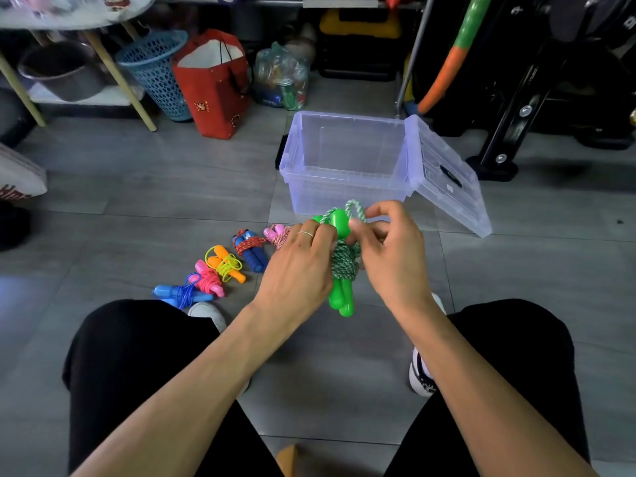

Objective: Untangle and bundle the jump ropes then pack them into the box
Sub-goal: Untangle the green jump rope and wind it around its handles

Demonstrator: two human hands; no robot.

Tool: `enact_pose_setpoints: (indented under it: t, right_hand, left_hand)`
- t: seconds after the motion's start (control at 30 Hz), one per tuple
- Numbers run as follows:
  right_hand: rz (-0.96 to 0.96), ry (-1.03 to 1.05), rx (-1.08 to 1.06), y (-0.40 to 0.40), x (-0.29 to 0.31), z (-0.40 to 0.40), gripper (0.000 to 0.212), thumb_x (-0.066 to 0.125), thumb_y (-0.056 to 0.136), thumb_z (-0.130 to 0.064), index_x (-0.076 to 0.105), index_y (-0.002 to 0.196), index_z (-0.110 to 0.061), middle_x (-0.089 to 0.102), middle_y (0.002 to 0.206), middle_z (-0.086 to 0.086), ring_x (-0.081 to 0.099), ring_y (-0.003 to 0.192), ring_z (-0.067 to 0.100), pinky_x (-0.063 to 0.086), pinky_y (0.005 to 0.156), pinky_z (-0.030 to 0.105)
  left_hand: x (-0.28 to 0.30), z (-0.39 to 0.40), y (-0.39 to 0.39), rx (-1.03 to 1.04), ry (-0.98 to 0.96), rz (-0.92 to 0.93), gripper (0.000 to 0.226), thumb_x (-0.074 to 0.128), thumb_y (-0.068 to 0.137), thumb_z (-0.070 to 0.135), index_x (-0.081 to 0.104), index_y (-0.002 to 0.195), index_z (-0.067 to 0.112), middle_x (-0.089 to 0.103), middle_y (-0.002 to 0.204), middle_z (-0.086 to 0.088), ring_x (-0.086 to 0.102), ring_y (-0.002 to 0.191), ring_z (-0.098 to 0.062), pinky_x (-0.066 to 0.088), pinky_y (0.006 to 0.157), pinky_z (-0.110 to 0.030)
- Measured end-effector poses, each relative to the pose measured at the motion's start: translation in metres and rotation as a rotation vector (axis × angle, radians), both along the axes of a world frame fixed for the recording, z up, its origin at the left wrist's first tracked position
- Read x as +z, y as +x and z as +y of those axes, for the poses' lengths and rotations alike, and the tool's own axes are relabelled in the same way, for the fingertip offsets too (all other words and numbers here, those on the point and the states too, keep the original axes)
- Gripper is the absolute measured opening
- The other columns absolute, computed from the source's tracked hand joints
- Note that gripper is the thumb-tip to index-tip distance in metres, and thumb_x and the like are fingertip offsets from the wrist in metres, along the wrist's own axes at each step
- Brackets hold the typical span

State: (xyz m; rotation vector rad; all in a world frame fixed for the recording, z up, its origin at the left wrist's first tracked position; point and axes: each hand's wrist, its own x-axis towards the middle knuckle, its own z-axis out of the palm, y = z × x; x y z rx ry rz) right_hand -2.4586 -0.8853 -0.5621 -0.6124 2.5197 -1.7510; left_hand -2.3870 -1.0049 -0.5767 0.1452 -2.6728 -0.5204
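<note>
Floor [155, 187], grey tile, seen from above by a seated person; black-clad knees at the bottom edge.

Blue basket [156, 72] and red bag [215, 86]: upright at the back left, side by side.

Bundled ropes, in a slanting row on the floor, left to right:
- blue rope [180, 295], nearest the left knee;
- pink rope [209, 278], touching the blue one;
- orange rope [227, 263], yellow cord wrapped round orange handles;
- navy rope [250, 251], red-flecked cord round blue handles;
- pale pink rope [277, 235], partly hidden behind the left hand.

Left hand [297, 266]: ring on one finger, fingers curled round the green rope [342, 263], gripping it at the handles.

Green rope: held above the floor between both hands, handles upright, green-and-white cord wound round the middle, one loop standing free at the top.

Right hand [390, 247]: thumb and fingers bent, pinching the cord near that loop.

Box [344, 160]: clear plastic, on the floor just beyond the hands, no ropes in it. Lid [447, 177] hangs open to its right.
</note>
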Motion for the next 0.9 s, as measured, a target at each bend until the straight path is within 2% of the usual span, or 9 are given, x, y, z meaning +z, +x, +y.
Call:
enact_pose_setpoints:
  t: [0.1, 0.17, 0.27, 0.37, 0.47, 0.53, 0.67, 0.73, 0.9]
  right_hand:
    - [0.282, 0.114, -0.075, 0.0, -0.001, -0.001, 0.019, 0.059, 0.093, -0.016, 0.058, 0.076, -0.009, 0.053, 0.055, 0.002, 0.043, 0.052, 0.022, 0.041, 0.051, 0.036]
    - [0.369, 0.211, -0.034, 0.002, -0.001, -0.002, 0.016, 0.052, 0.091, -0.01, 0.059, 0.077, -0.01, 0.045, 0.062, 0.002, 0.038, 0.056, 0.021, 0.038, 0.05, 0.033]
    - [0.304, 0.347, 0.115, 0.004, -0.003, -0.001, 0.034, 0.043, 0.083, -0.015, 0.069, 0.105, -0.014, 0.05, 0.082, 0.005, 0.055, 0.064, 0.028, 0.051, 0.059, 0.04]
    - [0.26, 0.396, 0.221, 0.003, 0.001, 0.002, 0.043, 0.034, 0.084, -0.027, 0.07, 0.102, -0.011, 0.047, 0.085, 0.006, 0.056, 0.068, 0.027, 0.051, 0.065, 0.04]
    - [0.252, 0.361, 0.293, -0.001, 0.002, 0.007, 0.029, 0.045, 0.091, -0.014, 0.07, 0.105, -0.01, 0.048, 0.088, 0.005, 0.053, 0.071, 0.02, 0.04, 0.068, 0.019]
    - [0.239, 0.345, 0.332, -0.002, 0.002, 0.01, 0.021, 0.055, 0.092, -0.011, 0.07, 0.107, -0.01, 0.05, 0.093, 0.004, 0.052, 0.073, 0.013, 0.039, 0.069, 0.012]
    - [0.212, 0.343, 0.341, -0.001, 0.001, 0.009, 0.017, 0.063, 0.087, -0.011, 0.069, 0.103, -0.01, 0.051, 0.096, 0.002, 0.048, 0.077, 0.006, 0.039, 0.072, 0.011]
    - [0.227, 0.363, 0.356, 0.0, -0.001, 0.007, 0.016, 0.058, 0.09, -0.012, 0.066, 0.104, -0.009, 0.048, 0.097, 0.002, 0.049, 0.079, 0.01, 0.04, 0.071, 0.018]
    - [0.051, 0.318, 0.371, -0.001, -0.002, 0.003, 0.014, 0.058, 0.094, -0.012, 0.067, 0.105, -0.009, 0.042, 0.107, -0.002, 0.046, 0.106, 0.014, 0.035, 0.084, 0.016]
  left_hand:
    - [0.0, 0.005, 0.001, -0.032, 0.002, 0.023, 0.013, 0.043, 0.09, 0.009, 0.055, 0.088, 0.004, 0.053, 0.082, -0.012, 0.052, 0.072, -0.033, 0.043, 0.057, -0.041]
    - [0.002, 0.006, 0.0, -0.026, 0.043, 0.041, 0.021, 0.039, 0.092, 0.014, 0.056, 0.088, 0.003, 0.054, 0.082, -0.012, 0.051, 0.071, -0.032, 0.043, 0.057, -0.042]
    - [0.002, 0.001, -0.002, -0.018, 0.058, 0.054, 0.018, 0.041, 0.087, 0.009, 0.057, 0.087, 0.002, 0.054, 0.08, -0.013, 0.051, 0.068, -0.032, 0.037, 0.062, -0.035]
    - [0.002, -0.004, -0.002, -0.005, 0.063, 0.053, 0.011, 0.049, 0.084, -0.001, 0.059, 0.087, 0.0, 0.056, 0.082, -0.015, 0.053, 0.067, -0.033, 0.04, 0.063, -0.036]
    - [0.0, -0.007, 0.0, 0.005, 0.092, 0.078, 0.011, 0.055, 0.082, -0.007, 0.06, 0.089, -0.001, 0.057, 0.084, -0.016, 0.055, 0.068, -0.035, 0.048, 0.059, -0.044]
    - [0.0, -0.008, 0.002, -0.011, 0.1, 0.103, 0.012, 0.055, 0.081, -0.006, 0.061, 0.089, -0.001, 0.058, 0.084, -0.017, 0.056, 0.069, -0.035, 0.05, 0.059, -0.044]
    - [0.0, -0.007, 0.007, -0.047, 0.099, 0.124, 0.017, 0.046, 0.087, 0.006, 0.062, 0.09, 0.0, 0.059, 0.086, -0.015, 0.057, 0.071, -0.035, 0.05, 0.059, -0.044]
    - [0.0, -0.007, 0.008, -0.045, 0.105, 0.134, 0.02, 0.044, 0.09, 0.01, 0.061, 0.09, 0.0, 0.06, 0.086, -0.015, 0.058, 0.073, -0.035, 0.05, 0.058, -0.046]
    - [0.001, -0.011, 0.01, 0.014, 0.204, 0.172, 0.019, 0.048, 0.091, 0.016, 0.063, 0.09, 0.005, 0.062, 0.087, -0.008, 0.058, 0.079, -0.029, 0.049, 0.062, -0.046]
